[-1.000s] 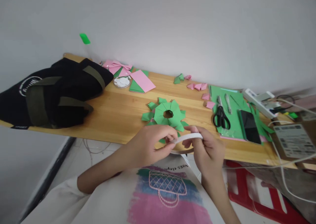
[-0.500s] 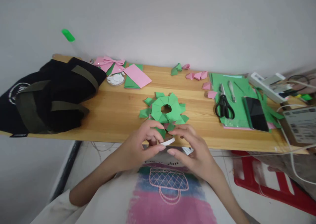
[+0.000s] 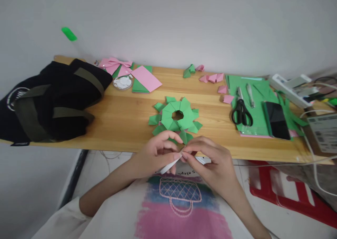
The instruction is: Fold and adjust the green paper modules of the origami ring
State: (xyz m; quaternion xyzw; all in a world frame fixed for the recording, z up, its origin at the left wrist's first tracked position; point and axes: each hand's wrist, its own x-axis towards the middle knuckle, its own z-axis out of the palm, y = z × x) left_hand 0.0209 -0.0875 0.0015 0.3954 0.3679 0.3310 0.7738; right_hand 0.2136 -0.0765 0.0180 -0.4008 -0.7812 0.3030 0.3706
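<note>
White tape roll (image 3: 170,165), now tilted, clamped in left hand's (image 3: 155,155) fingers; right hand's (image 3: 214,159) fingers, apart moments ago, now pinch its edge, apparently peeling begins.

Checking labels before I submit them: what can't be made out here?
Head view: upper end of white strip, covered by left hand and right hand.
Head view: near edge of green paper ring, behind left hand.
Head view: left end of black bag, cut off by picture edge.
Head view: print on box label, too blurred and small.
</note>
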